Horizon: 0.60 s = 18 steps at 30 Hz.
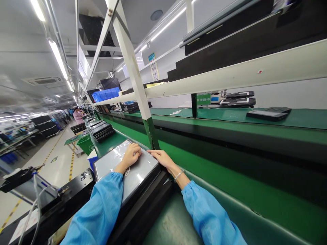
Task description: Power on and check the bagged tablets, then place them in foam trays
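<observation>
A silver closed laptop (112, 163) lies on top of a stack of dark laptops (143, 200) on the green bench. My left hand (130, 154) rests on the laptop's far edge with the fingers curled over it. My right hand (163, 159) grips the far right corner of the same laptop, fingers bent along the edge. Both arms are in blue sleeves, and a thin bracelet sits on the right wrist.
A white slanted frame post (133, 68) stands just behind my hands. Further stacks of dark laptops (102, 131) lie along the green conveyor (230, 136). A black fixture with cables (51, 200) is at the left. A person in pink (77, 115) works far down the line.
</observation>
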Tool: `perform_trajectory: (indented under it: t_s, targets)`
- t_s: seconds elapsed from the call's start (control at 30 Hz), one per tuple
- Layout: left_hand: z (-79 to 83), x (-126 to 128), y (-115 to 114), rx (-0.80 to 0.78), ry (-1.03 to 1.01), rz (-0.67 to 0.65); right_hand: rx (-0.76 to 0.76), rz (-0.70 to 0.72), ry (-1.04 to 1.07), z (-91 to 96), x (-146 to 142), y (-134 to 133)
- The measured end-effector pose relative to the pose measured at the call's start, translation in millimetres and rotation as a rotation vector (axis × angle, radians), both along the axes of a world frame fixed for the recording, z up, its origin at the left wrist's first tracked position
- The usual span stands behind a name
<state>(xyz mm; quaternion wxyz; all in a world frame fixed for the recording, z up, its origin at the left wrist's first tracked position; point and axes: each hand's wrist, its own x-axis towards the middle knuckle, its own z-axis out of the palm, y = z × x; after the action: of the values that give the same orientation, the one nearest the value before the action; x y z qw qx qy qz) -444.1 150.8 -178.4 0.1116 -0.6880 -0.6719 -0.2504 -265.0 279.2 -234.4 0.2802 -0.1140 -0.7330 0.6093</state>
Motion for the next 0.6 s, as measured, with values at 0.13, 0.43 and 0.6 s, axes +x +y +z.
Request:
perform_trajectory:
  t_s: [0.13,0.43,0.6]
  targets:
    - [-0.7,1,1,0.01,0.019,0.011,0.032,-0.002,0.008,0.0,-1,-1]
    - [-2.3,4,4,0.04,0.027,0.0,0.32,-0.117,0.042,12.3,-3,-14]
    - [-3.8,5,6,0.028,0.019,0.004,0.346,-0.156,0.046,10.1,-7,-17]
